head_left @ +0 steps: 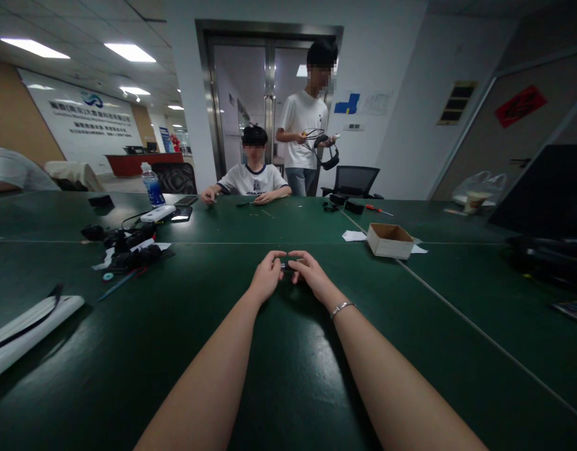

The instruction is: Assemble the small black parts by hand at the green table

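Observation:
Both of my hands meet above the green table, a little in front of its middle seam. Between the fingertips is a small dark piece with a silvery end; it is too small to name surely. My left hand is closed, thumb and fingers pinching the piece from the left. From the right, my right hand, with a silver bracelet at its wrist, pinches the other end. The index fingertips nearly touch above it.
An open cardboard box stands to the right, by white paper. Left lie a tangle of black gear, a blue pen-like tool and a long white case. Across the table a person sits; another stands holding a headset.

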Available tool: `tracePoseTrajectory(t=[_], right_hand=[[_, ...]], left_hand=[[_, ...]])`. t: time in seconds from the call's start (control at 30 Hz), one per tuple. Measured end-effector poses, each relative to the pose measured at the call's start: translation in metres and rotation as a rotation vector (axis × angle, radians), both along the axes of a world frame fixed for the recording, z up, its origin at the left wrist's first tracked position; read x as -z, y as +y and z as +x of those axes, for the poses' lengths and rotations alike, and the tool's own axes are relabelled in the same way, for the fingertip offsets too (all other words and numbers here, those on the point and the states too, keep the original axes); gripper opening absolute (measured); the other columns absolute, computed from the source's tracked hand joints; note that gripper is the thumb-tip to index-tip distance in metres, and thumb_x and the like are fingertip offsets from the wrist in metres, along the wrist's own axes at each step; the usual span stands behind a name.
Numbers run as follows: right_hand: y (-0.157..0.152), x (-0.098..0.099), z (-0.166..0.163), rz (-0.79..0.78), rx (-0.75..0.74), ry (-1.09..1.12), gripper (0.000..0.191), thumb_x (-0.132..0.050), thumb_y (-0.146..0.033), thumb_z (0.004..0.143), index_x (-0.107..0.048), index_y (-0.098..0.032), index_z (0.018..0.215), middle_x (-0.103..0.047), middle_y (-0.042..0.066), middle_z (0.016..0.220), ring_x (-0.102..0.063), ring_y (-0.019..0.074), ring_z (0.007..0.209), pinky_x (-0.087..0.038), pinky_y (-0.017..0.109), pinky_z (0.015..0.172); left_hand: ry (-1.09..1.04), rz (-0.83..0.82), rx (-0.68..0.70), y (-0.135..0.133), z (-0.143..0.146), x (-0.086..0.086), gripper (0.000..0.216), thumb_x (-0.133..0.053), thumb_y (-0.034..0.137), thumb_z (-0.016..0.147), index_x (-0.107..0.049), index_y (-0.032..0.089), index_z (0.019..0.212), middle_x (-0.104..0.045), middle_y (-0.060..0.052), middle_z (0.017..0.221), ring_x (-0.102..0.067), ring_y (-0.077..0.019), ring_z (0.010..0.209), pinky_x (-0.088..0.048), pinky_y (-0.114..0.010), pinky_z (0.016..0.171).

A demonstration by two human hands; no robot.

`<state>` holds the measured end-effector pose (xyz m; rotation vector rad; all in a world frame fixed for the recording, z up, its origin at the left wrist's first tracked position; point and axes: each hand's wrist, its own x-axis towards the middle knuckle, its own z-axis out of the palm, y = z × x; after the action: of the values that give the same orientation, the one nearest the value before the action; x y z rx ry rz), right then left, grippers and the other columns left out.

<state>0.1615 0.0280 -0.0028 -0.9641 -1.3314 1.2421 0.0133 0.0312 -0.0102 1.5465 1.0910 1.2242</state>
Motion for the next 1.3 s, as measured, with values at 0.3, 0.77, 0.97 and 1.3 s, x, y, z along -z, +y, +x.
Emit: tracePoseTrajectory(t=[0.3,0.77,0.97,1.3], right_hand=[[0.001,0.000,-0.002,-0.001,0.001,0.008,0.030,-0.066,-0.028,0.073,-0.055,-0.019,0.100,-0.060,-0.004,0.071,-0.053,0.0088,0.043,-0.039,0.021,0.044],[0.001,0.001,-0.003,0.011,0.034,-0.041,0.029,-0.064,-0.040,0.080,-0.060,-0.017,0.097,-0.053,-0.006,0.054,-0.045,0.0081,0.037,-0.046,0.024,0.049],[0.001,0.002,-0.001,0.042,0.031,-0.001,0.037,-0.069,-0.047,0.074,-0.061,-0.017,0.095,-0.052,-0.007,0.051,-0.047,0.0100,0.041,-0.049,0.027,0.055],[0.002,0.004,0.000,0.051,0.019,-0.015,0.042,-0.069,-0.050,0.072,-0.062,-0.017,0.096,-0.052,-0.006,0.052,-0.047,0.0103,0.041,-0.046,0.027,0.053]], left_hand=[[-0.002,0.024,-0.009,0.004,-0.001,0.005,0.028,-0.040,0.029,0.092,-0.056,0.017,0.112,-0.047,0.004,0.053,-0.043,-0.0091,0.046,-0.032,-0.018,0.047],[-0.006,0.032,-0.040,0.003,-0.001,0.004,0.028,-0.041,0.032,0.092,-0.057,0.018,0.110,-0.047,0.005,0.053,-0.044,-0.0095,0.047,-0.032,-0.019,0.048],[-0.005,0.041,-0.018,0.004,0.000,0.005,0.034,-0.038,0.042,0.093,-0.058,0.017,0.104,-0.045,0.005,0.051,-0.044,-0.0093,0.045,-0.031,-0.019,0.047],[-0.058,-0.039,0.009,0.002,0.001,0.001,0.029,-0.050,0.035,0.087,-0.056,0.016,0.109,-0.048,0.004,0.059,-0.041,-0.0064,0.043,-0.030,-0.016,0.043]])
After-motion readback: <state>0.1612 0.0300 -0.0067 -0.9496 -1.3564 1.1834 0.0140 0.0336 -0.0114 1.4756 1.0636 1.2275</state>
